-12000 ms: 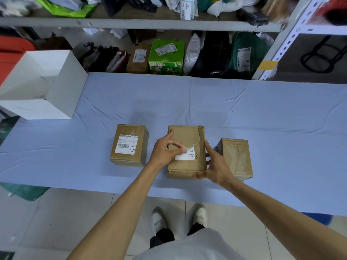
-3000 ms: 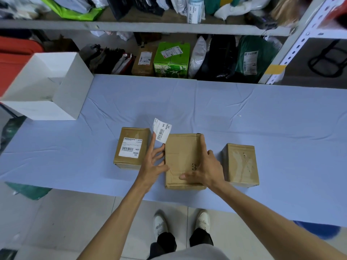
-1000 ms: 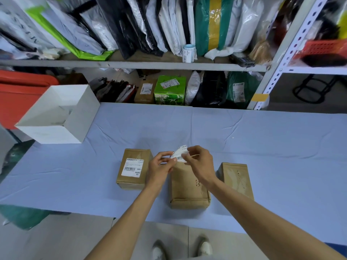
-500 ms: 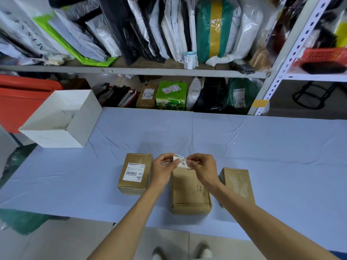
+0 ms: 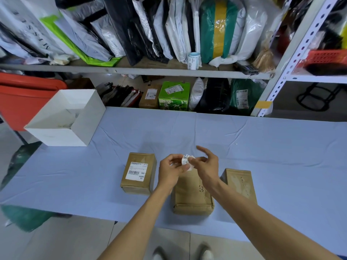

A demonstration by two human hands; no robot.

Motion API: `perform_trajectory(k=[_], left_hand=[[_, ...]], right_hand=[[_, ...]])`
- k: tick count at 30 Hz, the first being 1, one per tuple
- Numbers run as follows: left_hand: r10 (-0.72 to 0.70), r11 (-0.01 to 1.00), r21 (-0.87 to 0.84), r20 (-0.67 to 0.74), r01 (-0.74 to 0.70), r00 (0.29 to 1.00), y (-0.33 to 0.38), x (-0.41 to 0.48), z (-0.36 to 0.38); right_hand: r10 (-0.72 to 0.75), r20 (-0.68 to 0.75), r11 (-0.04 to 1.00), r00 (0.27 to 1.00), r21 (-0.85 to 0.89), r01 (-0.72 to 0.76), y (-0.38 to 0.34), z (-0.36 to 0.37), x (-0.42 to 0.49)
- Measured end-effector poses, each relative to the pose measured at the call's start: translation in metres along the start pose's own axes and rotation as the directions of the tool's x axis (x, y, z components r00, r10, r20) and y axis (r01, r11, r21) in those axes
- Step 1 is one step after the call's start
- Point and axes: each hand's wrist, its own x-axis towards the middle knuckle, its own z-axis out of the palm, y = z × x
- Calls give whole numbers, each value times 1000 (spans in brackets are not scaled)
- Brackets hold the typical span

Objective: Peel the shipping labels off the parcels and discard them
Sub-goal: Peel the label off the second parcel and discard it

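Label (image 5: 187, 160) is a crumpled wad, feather-light and probably tacky, pinched between curled left hand (image 5: 171, 170) and right hand (image 5: 207, 167) over middle box (image 5: 191, 197), right index sticking out. Grip the printed side.

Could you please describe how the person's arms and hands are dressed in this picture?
The left hand and right hand are ungloved, and no ring, watch or bracelet shows on either. The left forearm and right forearm are uncovered too, with no sleeve in view down to the picture's lower edge.
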Motion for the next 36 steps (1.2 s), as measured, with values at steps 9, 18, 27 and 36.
perform_trajectory(k=[9, 18, 27, 36], left_hand=[[238, 939, 288, -154, -187, 959, 9, 1, 9], [249, 919, 360, -207, -163, 946, 22, 1, 8], [267, 929, 324, -258, -177, 929, 19, -1, 17], [184, 967, 199, -128, -157, 975, 15, -1, 18]], right_hand=[[151, 130, 972, 980, 163, -171, -9, 2, 2], [99, 286, 986, 953, 104, -134, -12, -3, 3], [-17, 181, 988, 983, 157, -12, -17, 3, -3], [-29, 106, 998, 994, 62, 23, -27, 5, 6]])
